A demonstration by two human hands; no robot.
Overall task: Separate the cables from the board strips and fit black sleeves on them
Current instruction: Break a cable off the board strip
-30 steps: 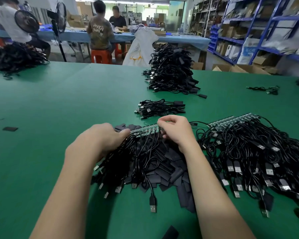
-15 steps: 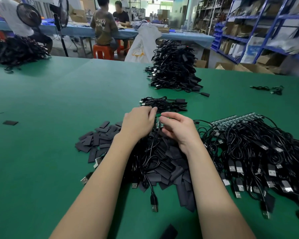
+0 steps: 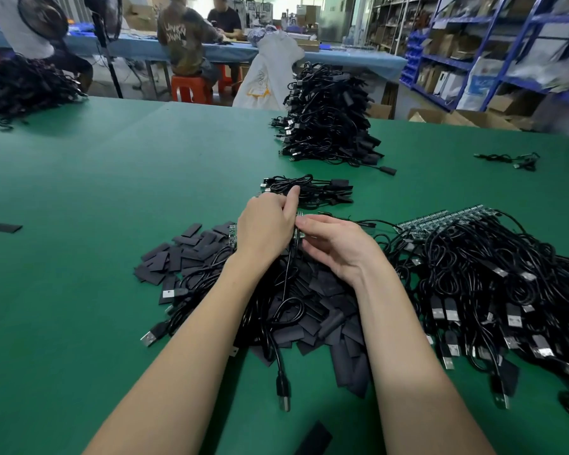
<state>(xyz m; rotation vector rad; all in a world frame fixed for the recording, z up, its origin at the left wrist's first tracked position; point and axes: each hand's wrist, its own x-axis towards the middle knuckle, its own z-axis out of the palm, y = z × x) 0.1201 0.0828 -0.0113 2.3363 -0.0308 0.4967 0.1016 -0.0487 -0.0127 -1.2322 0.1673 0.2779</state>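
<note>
Big stack of finished black cables (image 3: 326,116) at far side of green desk (image 3: 112,192); small bunch (image 3: 309,190) just past hands.

Left hand (image 3: 265,226) and right hand (image 3: 335,247) both curl grip round thin green board strip (image 3: 298,231), maybe snapping one cable off; fingers partly hidden.

Flat black sleeves (image 3: 184,247) under hands. Big tangle still on strips (image 3: 473,277) at right. Lots left.

My green table (image 3: 112,192), heaped with black cables.
On it I see flat sleeves (image 3: 184,254), cable piles (image 3: 329,116), and board strips (image 3: 440,220).

Single head-worn wide-angle view, looking forward and down along both forearms across the green table (image 3: 79,198), close to the near cable heap (image 3: 276,307), with shelving (image 3: 473,44) distant behind.
</note>
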